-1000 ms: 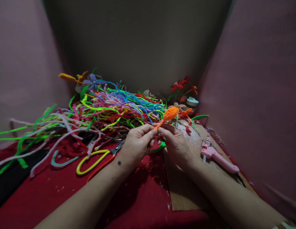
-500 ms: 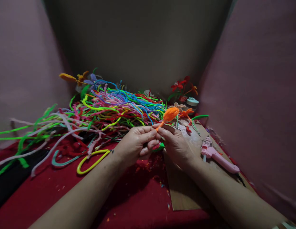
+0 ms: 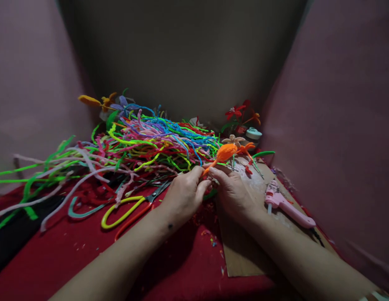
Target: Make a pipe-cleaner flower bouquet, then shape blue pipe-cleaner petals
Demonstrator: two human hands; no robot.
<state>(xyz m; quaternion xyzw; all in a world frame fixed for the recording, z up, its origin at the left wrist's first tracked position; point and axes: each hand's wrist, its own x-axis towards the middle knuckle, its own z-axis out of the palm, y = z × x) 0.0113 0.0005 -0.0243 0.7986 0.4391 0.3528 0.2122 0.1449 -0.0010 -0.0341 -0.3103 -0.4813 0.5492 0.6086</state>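
Filling the top, a dark wall (image 3: 181,54) is flanked by two pale panels (image 3: 347,104). Below, a red cloth (image 3: 181,271) is spread, its far part covered by a heap (image 3: 169,140) of fuzzy stems in green, yellow, pink, blue, purple and red, with long ends strewn to the left. At the right, the red cloth is overlaid by cardboard (image 3: 241,257); at the left edge, a black cloth (image 3: 26,232) is crossed by several stems.

In the middle, the hands are held together. An orange bud (image 3: 226,152) is gripped by its thin lower end, pinched between the thumb and fingers of the right hand (image 3: 236,196) and clasped by the left hand (image 3: 183,194), whose fingers are partly hidden. The bud is tilted, its thick head pointed up and right, before the heap's right end.

To the right of the right hand, a pink glue gun (image 3: 290,207) is laid on the cardboard; the dark marks on its body cannot be read. Beside the left hand, scissors (image 3: 152,197) with one yellow and one red handle are laid on the red cloth.

Behind, a purple flower (image 3: 122,104), a red flower (image 3: 234,111) and a beige flower (image 3: 233,140) are seen, with a pale lid (image 3: 253,133) at the right. Tiny scraps (image 3: 209,238) are scattered near the hands.
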